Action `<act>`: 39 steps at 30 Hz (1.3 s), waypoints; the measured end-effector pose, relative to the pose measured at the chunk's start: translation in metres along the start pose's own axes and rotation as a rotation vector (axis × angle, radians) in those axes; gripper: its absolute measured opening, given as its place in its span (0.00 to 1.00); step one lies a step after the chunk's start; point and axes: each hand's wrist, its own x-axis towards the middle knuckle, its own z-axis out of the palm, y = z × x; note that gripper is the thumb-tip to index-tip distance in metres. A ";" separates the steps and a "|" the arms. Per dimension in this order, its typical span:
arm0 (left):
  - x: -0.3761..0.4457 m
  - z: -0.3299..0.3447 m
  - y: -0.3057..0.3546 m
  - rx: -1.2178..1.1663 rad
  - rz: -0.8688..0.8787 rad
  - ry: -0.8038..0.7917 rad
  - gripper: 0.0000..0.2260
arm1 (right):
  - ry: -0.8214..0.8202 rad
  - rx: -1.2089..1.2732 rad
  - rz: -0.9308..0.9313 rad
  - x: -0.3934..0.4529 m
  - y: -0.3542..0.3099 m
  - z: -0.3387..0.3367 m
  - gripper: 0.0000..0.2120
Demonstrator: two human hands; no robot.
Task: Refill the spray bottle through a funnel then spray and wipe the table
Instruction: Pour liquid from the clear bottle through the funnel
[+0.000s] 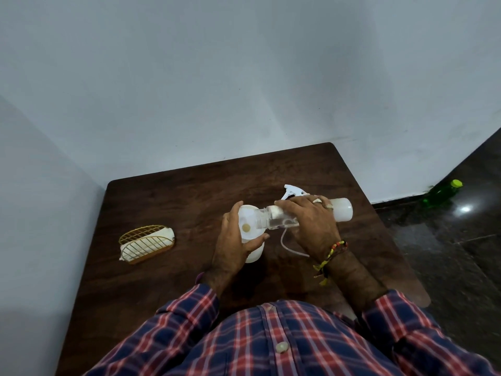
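A white funnel (248, 222) sits in the top of a translucent white spray bottle (254, 252) standing on the dark wooden table (168, 202). My left hand (233, 245) is wrapped around that bottle just under the funnel. My right hand (309, 223) grips a clear refill bottle (341, 213), tipped on its side, with its open neck over the funnel. Some clear liquid shows inside it. The white spray head (294, 191) lies on the table behind my right hand, and its thin dip tube (287, 244) curls out below that hand.
A gold wire holder (146, 244) with a white cloth in it stands at the table's left. A green bottle (442, 192) lies on the dark floor at the right. Grey walls close in behind and to the left.
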 end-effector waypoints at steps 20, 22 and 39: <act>-0.007 -0.016 0.013 -0.136 -0.002 0.004 0.54 | 0.034 0.740 0.303 -0.019 0.001 0.013 0.27; -0.011 -0.020 0.011 -0.182 -0.016 0.030 0.52 | 0.066 0.754 0.316 -0.020 -0.002 0.011 0.27; -0.071 -0.033 -0.115 0.355 -0.422 -0.372 0.35 | 0.158 0.830 0.382 -0.048 -0.022 0.014 0.27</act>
